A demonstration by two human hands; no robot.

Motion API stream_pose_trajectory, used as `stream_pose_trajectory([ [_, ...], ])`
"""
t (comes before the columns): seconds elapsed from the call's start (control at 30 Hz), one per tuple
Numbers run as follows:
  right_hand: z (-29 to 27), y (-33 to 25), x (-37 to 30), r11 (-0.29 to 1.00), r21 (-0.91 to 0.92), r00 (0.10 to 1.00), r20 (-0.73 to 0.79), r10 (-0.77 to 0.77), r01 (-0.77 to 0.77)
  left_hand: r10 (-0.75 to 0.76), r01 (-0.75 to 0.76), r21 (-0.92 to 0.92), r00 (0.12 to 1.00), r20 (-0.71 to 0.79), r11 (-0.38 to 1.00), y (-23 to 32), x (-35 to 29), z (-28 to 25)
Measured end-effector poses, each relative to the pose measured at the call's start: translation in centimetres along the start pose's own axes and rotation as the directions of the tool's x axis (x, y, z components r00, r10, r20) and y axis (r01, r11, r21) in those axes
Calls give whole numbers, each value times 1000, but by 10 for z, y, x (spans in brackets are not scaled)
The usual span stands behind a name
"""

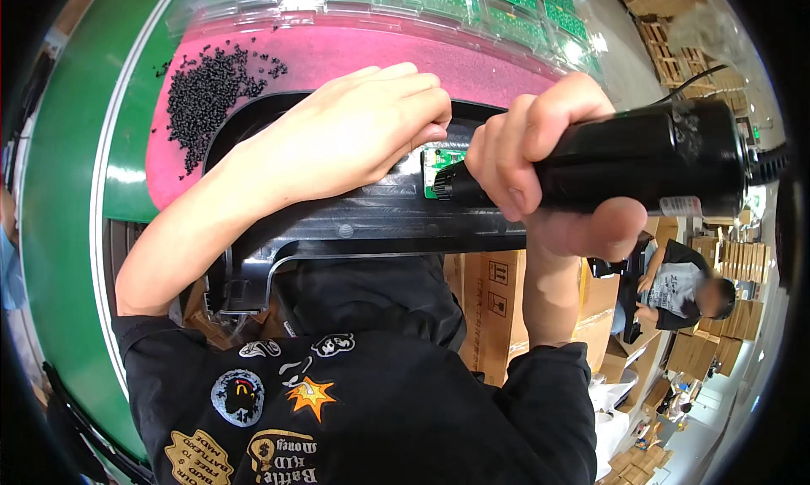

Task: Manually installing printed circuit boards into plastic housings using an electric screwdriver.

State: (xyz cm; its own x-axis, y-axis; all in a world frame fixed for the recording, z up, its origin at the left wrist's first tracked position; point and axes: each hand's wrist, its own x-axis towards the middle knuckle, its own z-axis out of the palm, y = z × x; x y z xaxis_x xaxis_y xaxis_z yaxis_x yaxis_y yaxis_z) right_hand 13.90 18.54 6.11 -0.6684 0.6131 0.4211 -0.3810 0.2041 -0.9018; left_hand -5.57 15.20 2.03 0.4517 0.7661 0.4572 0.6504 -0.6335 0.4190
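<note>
My right hand [540,147] is wrapped round a thick black electric screwdriver [641,160], which lies nearly level with its cable leaving at the right. Its ribbed nose meets a small green circuit board [432,160] set in a long black plastic housing [363,223]. My left hand [363,122] reaches across the housing, back upward, just left of the board. Its fingers are curled closed, and whatever they hold, if anything, is hidden. The screwdriver and my right hand cover part of the board.
A pile of small black screws [207,97] lies on the pink mat [329,54] at the left. Clear plastic trays [439,4] of green boards line the back. Cardboard boxes [489,308] stand below the housing; another person [679,291] is at the right.
</note>
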Motion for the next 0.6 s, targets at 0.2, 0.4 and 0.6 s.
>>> stream_pose_trajectory([
  [0.2,1,-2,10,997,28,995,63,72,-73,-38,38,-1,999,4,999,-4,-3,1],
  [0.4,-14,9,16,1000,-9,947,321,-3,6,11,-10,13,997,-81,1000,-8,-4,4],
  [0.6,-9,11,13,970,227,980,158,-119,81,-13,13,8,999,-38,1000,-6,-2,-2],
])
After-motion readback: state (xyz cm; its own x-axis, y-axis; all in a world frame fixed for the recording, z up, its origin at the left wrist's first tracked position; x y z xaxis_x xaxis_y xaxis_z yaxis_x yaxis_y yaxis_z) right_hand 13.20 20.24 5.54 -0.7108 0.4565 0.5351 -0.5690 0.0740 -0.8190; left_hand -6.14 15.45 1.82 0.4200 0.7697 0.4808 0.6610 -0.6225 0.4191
